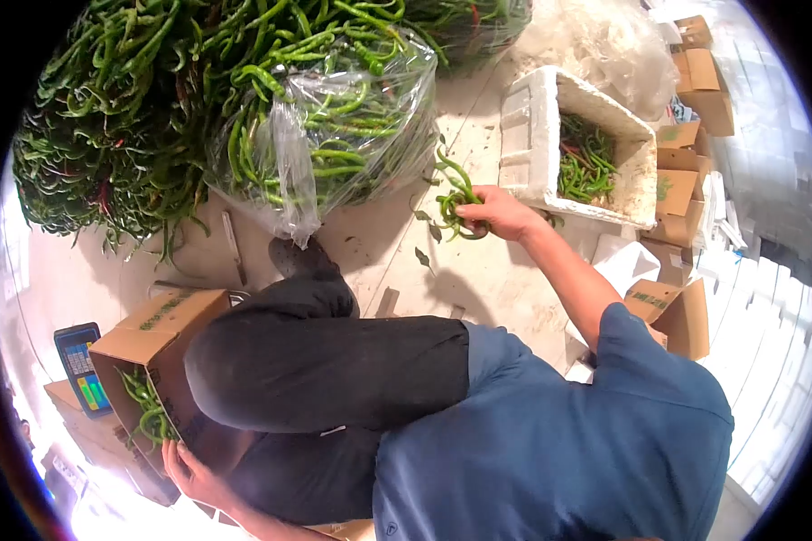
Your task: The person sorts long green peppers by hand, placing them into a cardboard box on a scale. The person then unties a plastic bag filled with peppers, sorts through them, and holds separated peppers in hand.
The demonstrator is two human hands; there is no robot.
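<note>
My right hand (499, 214) is closed around a small bunch of long green chili peppers (458, 194), held above the floor between the plastic bag and the foam box. At the lower left, my left hand (189, 473) rests with stretched fingers at the rim of an open cardboard box (167, 325). More green chili peppers (149, 410) lie inside that box, close to the left fingertips. A clear plastic bag (293, 171) full of green peppers stands in front of my legs. Beside it rises a large pile of green peppers (117, 117).
A white foam box (528, 135) holding green and some reddish peppers stands right of the bag. Crumpled clear plastic (595, 45) lies behind it. Several cardboard boxes (677, 194) line the right side. A scale display (83, 365) with keys stands left of the cardboard box. Loose leaves (422, 257) lie on the floor.
</note>
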